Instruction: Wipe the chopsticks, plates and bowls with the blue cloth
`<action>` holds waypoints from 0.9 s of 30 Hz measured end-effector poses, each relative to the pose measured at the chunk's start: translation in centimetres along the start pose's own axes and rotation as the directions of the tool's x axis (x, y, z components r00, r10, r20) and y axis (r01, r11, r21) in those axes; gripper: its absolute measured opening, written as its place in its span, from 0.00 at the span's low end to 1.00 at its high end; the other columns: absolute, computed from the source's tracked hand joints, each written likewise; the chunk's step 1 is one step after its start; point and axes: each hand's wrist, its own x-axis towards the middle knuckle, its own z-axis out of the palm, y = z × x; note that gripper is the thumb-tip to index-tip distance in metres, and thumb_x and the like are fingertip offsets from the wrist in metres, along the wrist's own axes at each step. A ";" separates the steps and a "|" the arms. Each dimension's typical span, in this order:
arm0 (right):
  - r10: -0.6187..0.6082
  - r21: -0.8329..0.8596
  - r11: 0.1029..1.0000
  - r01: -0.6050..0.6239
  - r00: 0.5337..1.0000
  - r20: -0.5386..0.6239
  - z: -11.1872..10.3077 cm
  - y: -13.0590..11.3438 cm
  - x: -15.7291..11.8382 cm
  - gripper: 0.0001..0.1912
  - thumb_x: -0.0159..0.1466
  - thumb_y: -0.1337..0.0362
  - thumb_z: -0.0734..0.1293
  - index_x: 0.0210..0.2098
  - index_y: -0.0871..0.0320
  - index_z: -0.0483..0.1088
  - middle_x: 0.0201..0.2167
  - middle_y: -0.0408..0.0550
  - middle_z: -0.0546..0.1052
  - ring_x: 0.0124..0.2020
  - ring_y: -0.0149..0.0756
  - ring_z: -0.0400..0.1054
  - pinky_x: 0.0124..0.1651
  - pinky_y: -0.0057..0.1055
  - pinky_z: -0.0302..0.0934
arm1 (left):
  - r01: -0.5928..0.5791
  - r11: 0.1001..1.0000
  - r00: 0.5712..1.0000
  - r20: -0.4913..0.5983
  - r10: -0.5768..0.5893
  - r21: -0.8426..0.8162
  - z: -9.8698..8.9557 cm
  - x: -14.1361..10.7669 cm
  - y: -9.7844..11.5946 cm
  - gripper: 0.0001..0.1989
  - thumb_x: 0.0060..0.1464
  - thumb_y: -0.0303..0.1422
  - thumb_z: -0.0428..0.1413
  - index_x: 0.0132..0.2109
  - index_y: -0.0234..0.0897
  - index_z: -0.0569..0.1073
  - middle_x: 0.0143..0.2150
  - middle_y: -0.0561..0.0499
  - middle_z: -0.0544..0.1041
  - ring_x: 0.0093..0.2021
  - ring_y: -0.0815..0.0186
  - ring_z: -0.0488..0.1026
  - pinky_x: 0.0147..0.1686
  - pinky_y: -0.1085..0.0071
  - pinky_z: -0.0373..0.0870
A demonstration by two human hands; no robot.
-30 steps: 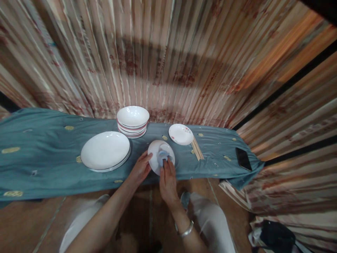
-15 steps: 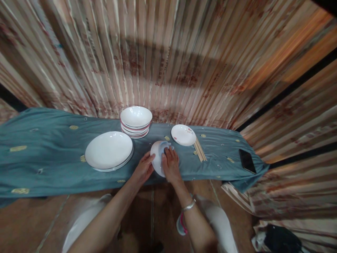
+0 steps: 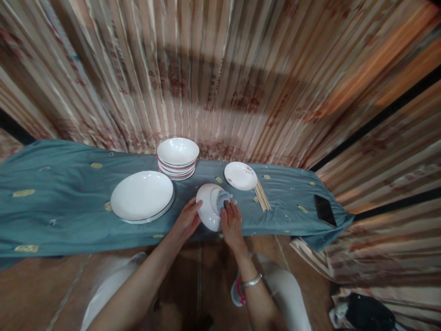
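A white bowl [image 3: 207, 212] is tilted on its side over the front edge of the cloth-covered table, its underside and foot ring showing. My left hand [image 3: 188, 219] grips its left rim, thumb on the outer wall. Against the right part of the bowl, my right hand [image 3: 232, 222] holds a light blue cloth [image 3: 223, 198] bunched under its fingers. Left of the hands lie large white plates [image 3: 142, 196], stacked. Behind them stands a stack of white bowls [image 3: 178, 152], some red-rimmed.
A small flowered plate [image 3: 240, 175] sits at the back, with wooden chopsticks [image 3: 262, 196] beside it. A black phone [image 3: 324, 210] lies near the right end of the teal tablecloth [image 3: 69, 197]. Behind the table hangs a pleated curtain [image 3: 193, 82].
My right hand and the blue cloth have moved a little to the right across the bowl. More of the bowl's foot ring now shows. My left hand stays on the rim.
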 end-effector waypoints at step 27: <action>-0.253 -0.020 0.967 0.254 0.966 0.050 -0.2 -5.1 0.5 0.22 0.70 0.62 0.51 0.60 0.61 0.61 0.66 0.57 0.57 0.69 0.45 0.42 0.65 0.50 0.42 | -0.049 0.999 0.996 0.081 0.050 -0.008 -0.3 0.3 -0.4 0.14 0.39 0.25 0.65 0.37 0.33 0.78 0.34 0.50 0.80 0.30 0.70 0.73 0.34 0.76 0.69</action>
